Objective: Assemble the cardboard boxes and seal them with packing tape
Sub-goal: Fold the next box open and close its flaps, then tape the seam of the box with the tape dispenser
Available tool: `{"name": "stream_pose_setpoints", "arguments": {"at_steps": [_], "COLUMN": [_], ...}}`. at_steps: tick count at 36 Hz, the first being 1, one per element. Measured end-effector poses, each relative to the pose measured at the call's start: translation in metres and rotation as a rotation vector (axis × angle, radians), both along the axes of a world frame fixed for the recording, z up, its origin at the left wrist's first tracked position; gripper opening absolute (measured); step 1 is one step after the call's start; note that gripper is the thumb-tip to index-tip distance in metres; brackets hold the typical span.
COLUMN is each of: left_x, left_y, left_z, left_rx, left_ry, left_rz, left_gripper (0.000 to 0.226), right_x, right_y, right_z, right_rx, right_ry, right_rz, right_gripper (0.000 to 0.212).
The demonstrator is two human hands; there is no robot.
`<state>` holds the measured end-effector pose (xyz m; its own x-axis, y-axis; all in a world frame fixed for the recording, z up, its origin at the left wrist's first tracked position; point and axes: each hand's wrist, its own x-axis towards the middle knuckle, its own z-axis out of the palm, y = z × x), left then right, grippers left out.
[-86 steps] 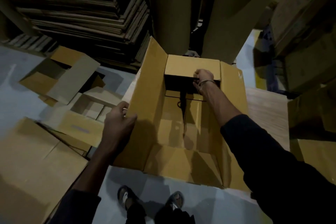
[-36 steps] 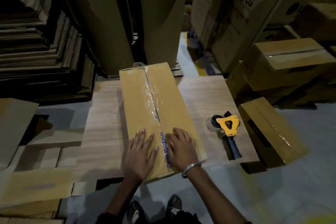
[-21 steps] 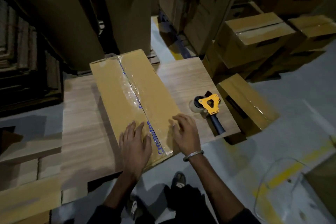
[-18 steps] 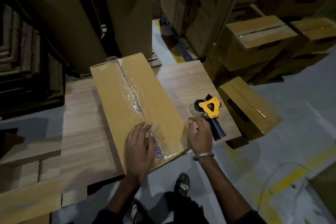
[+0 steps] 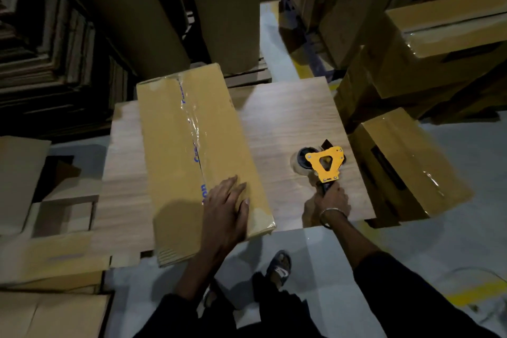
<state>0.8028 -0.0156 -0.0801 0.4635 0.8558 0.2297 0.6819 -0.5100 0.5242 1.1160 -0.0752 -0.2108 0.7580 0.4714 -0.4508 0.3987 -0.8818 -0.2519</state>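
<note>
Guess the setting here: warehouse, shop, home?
Most likely a warehouse packing area: stacks of flat cardboard, sealed boxes piled on the floor, and a tape dispenser on a low wooden board.

The right hand (image 5: 330,199) covers most of the tape gun's (image 5: 325,163) dark handle; its tape roll sits half behind the yellow plate. The left hand (image 5: 226,208) masks part of the blue lettering on the box's (image 5: 170,151) tape seam, unreadable. Stacked cartons (image 5: 450,35) run off the right edge; flattened cardboard (image 5: 41,35) fades into shadow.
</note>
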Motion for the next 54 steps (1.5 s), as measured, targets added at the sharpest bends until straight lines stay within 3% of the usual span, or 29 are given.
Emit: {"name": "stream_pose_setpoints", "arguments": {"at_steps": [3, 9, 13, 15, 20, 22, 27, 30, 37, 44, 48, 54], "left_x": [0.002, 0.016, 0.034, 0.043, 0.063, 0.068, 0.065, 0.056, 0.043, 0.017, 0.007, 0.005], "left_y": [-0.003, 0.0, 0.004, 0.006, 0.015, 0.025, 0.051, 0.061, 0.063, 0.062, 0.071, 0.081], "left_z": [0.0, 0.014, 0.034, 0.042, 0.06, 0.072, 0.106, 0.115, 0.124, 0.117, 0.121, 0.12], "left_rx": [-0.006, -0.029, -0.108, -0.184, -0.353, -0.543, -1.574, -1.799, -1.781, -1.816, -1.864, -1.873], "left_ry": [-0.015, -0.149, -0.186, -0.291, -0.562, -0.635, -1.04, -1.259, -1.257, -1.333, -1.272, -1.211], "left_rz": [0.018, 0.101, 0.154, 0.212, 0.372, 0.451, 0.477, 0.413, 0.433, 0.431, 0.36, 0.372], "left_gripper": [0.037, 0.028, 0.031, 0.031, 0.021, 0.021, 0.074, 0.086, 0.044, 0.054, 0.069, 0.056], "right_x": [0.001, -0.005, 0.001, -0.001, -0.014, -0.021, -0.037, -0.047, -0.057, -0.059, -0.063, -0.078], "right_y": [0.002, 0.012, 0.016, 0.022, 0.033, 0.033, 0.033, 0.033, 0.022, 0.021, 0.022, 0.021], "right_z": [0.002, 0.079, 0.112, 0.133, 0.206, 0.229, 0.249, 0.249, 0.238, 0.232, 0.228, 0.219], "right_rx": [0.076, 0.197, 0.368, 0.45, 0.494, 0.521, 0.538, 0.486, 0.402, 0.394, 0.391, 0.451], "right_ry": [0.038, 0.187, 0.458, 0.629, 1.195, 1.397, 1.666, 1.724, 1.811, 1.89, 1.941, 2.039], "right_rz": [-0.066, -0.187, -0.226, -0.291, -0.36, -0.329, -0.202, -0.136, -0.068, -0.102, -0.128, -0.149], "right_gripper": [0.058, 0.042, 0.02, 0.008, 0.011, 0.02, 0.038, 0.038, 0.036, 0.039, 0.036, 0.031]}}
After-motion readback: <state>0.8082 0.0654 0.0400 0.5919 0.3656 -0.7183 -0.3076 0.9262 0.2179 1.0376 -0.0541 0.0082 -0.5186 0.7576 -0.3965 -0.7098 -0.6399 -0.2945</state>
